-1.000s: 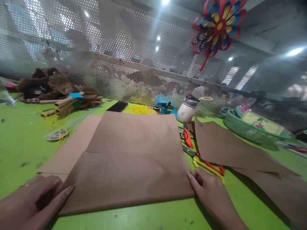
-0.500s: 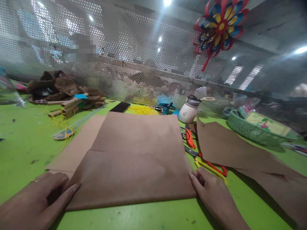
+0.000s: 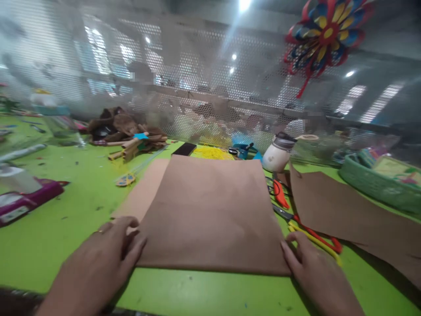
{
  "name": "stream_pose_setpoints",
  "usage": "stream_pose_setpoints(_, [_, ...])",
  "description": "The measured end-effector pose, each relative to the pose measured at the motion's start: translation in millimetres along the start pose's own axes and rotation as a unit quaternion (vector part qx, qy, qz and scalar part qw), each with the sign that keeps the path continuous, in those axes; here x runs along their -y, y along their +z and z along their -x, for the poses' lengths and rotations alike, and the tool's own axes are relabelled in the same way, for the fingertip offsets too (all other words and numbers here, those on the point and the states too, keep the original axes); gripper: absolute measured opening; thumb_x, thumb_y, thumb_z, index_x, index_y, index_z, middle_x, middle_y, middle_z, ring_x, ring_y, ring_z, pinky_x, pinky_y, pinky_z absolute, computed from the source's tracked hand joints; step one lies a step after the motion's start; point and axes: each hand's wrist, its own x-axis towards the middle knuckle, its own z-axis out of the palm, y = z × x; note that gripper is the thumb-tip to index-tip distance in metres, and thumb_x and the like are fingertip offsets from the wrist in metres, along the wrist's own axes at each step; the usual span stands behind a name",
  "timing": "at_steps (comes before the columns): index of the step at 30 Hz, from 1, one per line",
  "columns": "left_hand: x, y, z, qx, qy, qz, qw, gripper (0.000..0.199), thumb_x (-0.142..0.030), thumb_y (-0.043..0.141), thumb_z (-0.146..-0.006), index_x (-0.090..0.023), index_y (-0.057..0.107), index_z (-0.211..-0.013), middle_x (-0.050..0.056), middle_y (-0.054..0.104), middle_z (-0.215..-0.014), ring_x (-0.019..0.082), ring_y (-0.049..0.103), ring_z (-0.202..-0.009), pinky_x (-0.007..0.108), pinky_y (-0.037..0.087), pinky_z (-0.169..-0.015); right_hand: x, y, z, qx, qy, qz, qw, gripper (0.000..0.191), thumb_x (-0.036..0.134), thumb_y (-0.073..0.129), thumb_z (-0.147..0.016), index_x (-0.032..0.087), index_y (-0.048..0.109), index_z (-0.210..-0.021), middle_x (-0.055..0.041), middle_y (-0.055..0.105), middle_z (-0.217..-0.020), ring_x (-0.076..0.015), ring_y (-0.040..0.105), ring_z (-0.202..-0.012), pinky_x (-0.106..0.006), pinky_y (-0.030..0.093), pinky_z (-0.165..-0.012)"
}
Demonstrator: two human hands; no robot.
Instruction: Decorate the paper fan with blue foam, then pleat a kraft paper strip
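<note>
A folded sheet of brown kraft paper lies flat on the green table in front of me, its fold along the near edge. My left hand pinches the paper's left edge near the front corner between thumb and fingers. At the right edge, my right hand grips the opposite front corner the same way. Under the folded sheet's left side, another paler brown sheet sticks out. Scissors with red and yellow handles lie just beyond my right hand, beside an orange-handled cutter.
A large brown sheet curls up on the right, near a green basket. At the back stand a white jar, yellow shredded strands and a dark phone. Rolled brown paper and a purple tool are at left.
The view has turned left, so things appear further right and the purple tool has come in. The crease across the folded sheet looks smoother. Both hands still hold its front corners.
</note>
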Motion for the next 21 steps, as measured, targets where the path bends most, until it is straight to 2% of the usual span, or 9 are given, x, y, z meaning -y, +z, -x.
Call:
stream_pose_setpoints(3, [-9.3,-5.8,4.9,-0.025,0.053,-0.051,0.997,0.028,-0.038,0.035,-0.09,-0.019,0.053,-0.101,0.008,0.061,-0.084,0.024,0.059,-0.074,0.034,0.042,-0.065,-7.8,6.3,-2.3,0.002,-0.011,0.002,1.0,0.022,0.044,0.04,-0.086,0.027,0.052,-0.09,-0.0018,0.068,-0.059,-0.0284,0.068,-0.063,-0.032,0.04,-0.053])
stream_pose_setpoints(6, [-11.3,-7.1,7.8,-0.045,0.111,-0.07,0.99,0.026,-0.033,0.037,-0.09,-0.02,0.059,-0.094,0.008,0.059,-0.083,0.024,0.057,-0.078,0.034,0.043,-0.069,-13.0,10.7,-3.4,-0.012,-0.025,-0.002,1.0,0.022,0.045,0.041,-0.084,0.027,0.054,-0.087,-0.0019,0.066,-0.056,-0.0284,0.068,-0.061,-0.032,0.04,-0.052])
stream_pose_setpoints(10, [-12.2,-6.0,8.3,-0.037,0.145,-0.088,0.985,0.027,-0.028,0.037,-0.091,-0.022,0.062,-0.084,0.007,0.057,-0.085,0.022,0.055,-0.076,0.034,0.044,-0.068,-10.8,7.2,-1.9,0.0,-0.021,-0.014,1.0,0.023,0.046,0.04,-0.084,0.029,0.055,-0.082,-0.0008,0.067,-0.057,-0.0268,0.068,-0.059,-0.03,0.04,-0.049])
stream_pose_setpoints(13, [-10.6,-2.8,4.9,-0.042,0.211,-0.063,0.974,0.028,-0.018,0.039,-0.089,-0.025,0.063,-0.1,0.009,0.059,-0.11,0.025,0.056,-0.097,0.037,0.046,-0.079,-8.8,4.7,-1.9,0.002,-0.016,-0.019,1.0,0.023,0.046,0.04,-0.083,0.029,0.055,-0.081,-0.0005,0.067,-0.056,-0.0267,0.068,-0.06,-0.029,0.04,-0.047])
stream_pose_setpoints(16, [-6.3,1.5,-0.5,-0.052,0.326,-0.022,0.944,0.045,-0.01,0.039,-0.086,-0.029,0.054,-0.123,0.006,0.05,-0.135,0.026,0.045,-0.122,0.039,0.043,-0.093,-12.9,7.1,-4.8,-0.003,-0.025,-0.019,1.0,0.024,0.047,0.041,-0.083,0.029,0.057,-0.082,-0.0012,0.067,-0.055,-0.027,0.068,-0.058,-0.029,0.038,-0.044])
stream_pose_setpoints(18, [-3.7,4.0,-3.4,-0.033,0.372,-0.007,0.928,0.052,-0.006,0.039,-0.083,-0.029,0.05,-0.129,0.004,0.053,-0.134,0.024,0.047,-0.123,0.036,0.044,-0.093,-17.5,9.7,-7.6,0.003,-0.037,-0.023,0.999,0.024,0.047,0.043,-0.082,0.029,0.058,-0.082,-0.0012,0.068,-0.055,-0.0268,0.068,-0.055,-0.028,0.037,-0.042])
stream_pose_setpoints(21, [-2.2,7.1,-5.2,-0.01,0.39,-0.002,0.921,0.055,-0.007,0.041,-0.08,-0.028,0.049,-0.13,0.004,0.057,-0.13,0.024,0.053,-0.117,0.036,0.047,-0.092,-21.5,11.3,-10.9,0.014,-0.046,-0.025,0.999,0.022,0.046,0.044,-0.081,0.029,0.059,-0.08,-0.001,0.068,-0.055,-0.0268,0.068,-0.053,-0.028,0.036,-0.041])
